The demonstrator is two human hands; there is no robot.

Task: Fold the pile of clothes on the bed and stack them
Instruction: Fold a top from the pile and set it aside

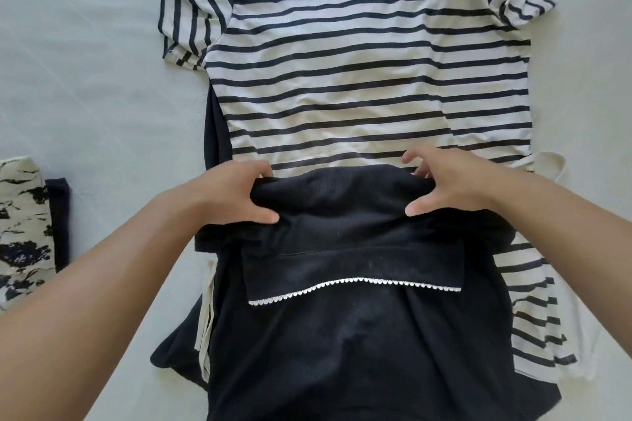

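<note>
Soft, even daylight; sharp centre, wide-angle bend at the edges

The bed point(85, 79) is brightly and diffusely lit with no glare, its pale sheet close to washing out. Shadows are faint: a soft one lies under the left hand point(239, 191) and the right hand point(448, 181). The black garment point(342, 335) loses most fold detail in its darkness. The striped shirt point(359, 79) is crisp, its stripes bowing outward; the forearms at the lower corners look stretched and slightly soft.
</note>
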